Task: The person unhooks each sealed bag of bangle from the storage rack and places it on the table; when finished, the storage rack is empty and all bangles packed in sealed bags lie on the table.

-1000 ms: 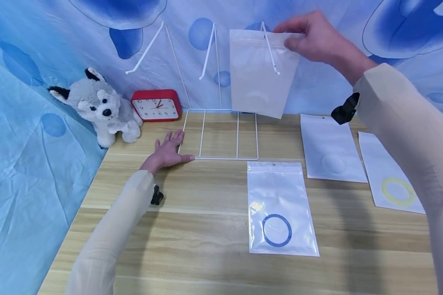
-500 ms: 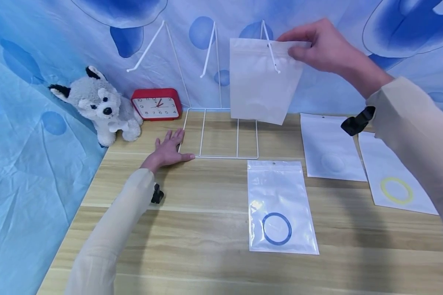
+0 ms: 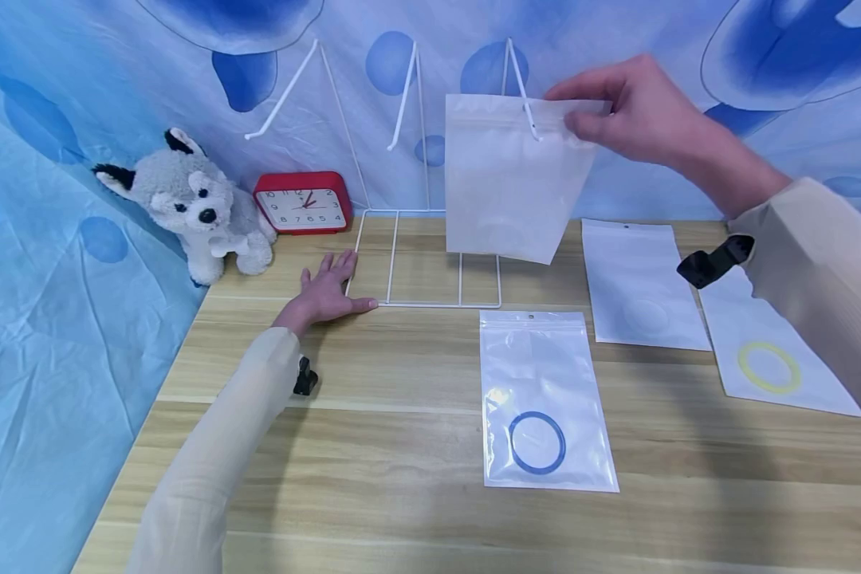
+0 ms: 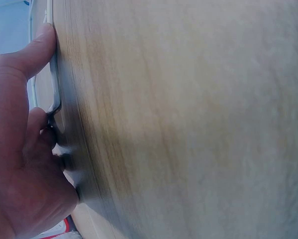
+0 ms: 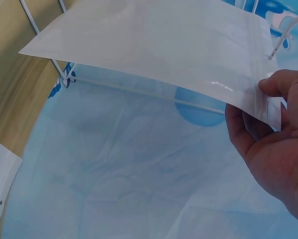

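My right hand [image 3: 638, 115] pinches the upper right corner of a white zip bag [image 3: 513, 187] between thumb and fingers. The bag hangs at the rightmost prong of a white wire display rack [image 3: 438, 304], and the prong's tip shows in front of it near the top edge. In the right wrist view the thumb lies on the zip strip of the bag [image 5: 163, 45]. My left hand [image 3: 323, 295] rests with spread fingers on the left front corner of the rack's base. The left wrist view has the thumb of that hand [image 4: 24, 134] along the wire.
A zip bag with a blue ring [image 3: 548, 402] lies in front of the rack. To its right lie another white bag [image 3: 642, 279] and one with a yellow ring [image 3: 768, 351], partly under the sleeve. A red clock [image 3: 304, 203] and a plush husky [image 3: 194, 207] stand back left.
My right hand has moved down and slightly right, bringing the bag's top edge lower, closer to the prong's tip. The left hand stays on the rack's base.
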Available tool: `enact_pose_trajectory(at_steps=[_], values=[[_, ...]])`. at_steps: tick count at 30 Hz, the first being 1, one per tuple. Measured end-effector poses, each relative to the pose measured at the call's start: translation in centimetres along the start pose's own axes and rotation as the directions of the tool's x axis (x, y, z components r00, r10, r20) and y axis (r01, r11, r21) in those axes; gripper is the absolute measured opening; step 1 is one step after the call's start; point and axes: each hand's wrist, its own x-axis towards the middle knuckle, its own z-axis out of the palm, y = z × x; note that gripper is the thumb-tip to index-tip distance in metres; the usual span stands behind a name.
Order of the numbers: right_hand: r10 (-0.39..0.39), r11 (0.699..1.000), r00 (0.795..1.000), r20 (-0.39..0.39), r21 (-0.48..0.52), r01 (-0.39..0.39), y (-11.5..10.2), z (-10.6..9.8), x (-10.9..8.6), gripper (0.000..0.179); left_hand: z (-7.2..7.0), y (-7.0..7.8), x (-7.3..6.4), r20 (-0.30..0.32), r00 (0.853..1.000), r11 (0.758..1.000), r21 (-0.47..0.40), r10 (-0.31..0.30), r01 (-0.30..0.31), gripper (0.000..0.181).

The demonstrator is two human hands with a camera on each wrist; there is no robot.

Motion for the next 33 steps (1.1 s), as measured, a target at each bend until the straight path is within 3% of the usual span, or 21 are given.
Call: enact_pose_trajectory(at_steps=[10, 16, 27, 33], values=[[-0.074, 0.997, 0.997, 0.0, -0.011, 0.074, -0.7, -0.1, -1.6, 0.034, 0.0, -0.3, 0.1, -0.001, 1.0, 1.0, -0.008, -0.002, 0.002, 0.106], [-0.058, 0.998, 0.998, 0.014, 0.019, 0.057, -1.3, -0.1, -2.3, 0.033, -0.1, -0.2, 0.0, 0.004, 1.0, 1.0, -0.016, -0.007, 0.007, 0.106], [0.069, 0.994, 0.997, 0.028, 0.077, -0.071, -3.2, -0.8, -3.8, 0.034, -0.3, -0.4, -0.1, -0.008, 1.0, 1.0, -0.012, 0.008, -0.009, 0.106], [0.012, 0.999, 1.0, -0.005, 0.044, -0.012, -4.4, -1.1, -5.0, 0.032, -0.5, -0.5, 0.1, -0.008, 1.0, 1.0, -0.016, 0.009, -0.009, 0.106]])
